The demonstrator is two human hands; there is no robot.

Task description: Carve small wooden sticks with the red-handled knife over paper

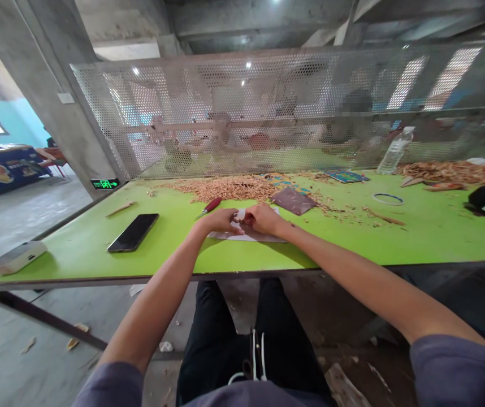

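Note:
My left hand (pixel 224 220) rests over a white sheet (pixel 263 235) on the green table, its thumb spread apart from its fingers. Beside it, my right hand (pixel 266 219) is closed, fingers curled around a small reddish-brown piece (pixel 249 219) that is mostly hidden. The two hands are close together, with the piece between them. A carving knife with a red handle (pixel 212 205) lies just beyond my left hand. Past my right hand is a brown sheet that looks like sandpaper (pixel 294 200).
Wood shavings (pixel 225 188) are heaped behind the hands. A phone (pixel 133 232) and a white box-shaped device (pixel 17 257) lie to the left. On the right are a ring-shaped roll (pixel 388 198), a wood stick (pixel 384 216) and a plastic bottle (pixel 396 150). A perforated metal screen (pixel 242 107) borders the back.

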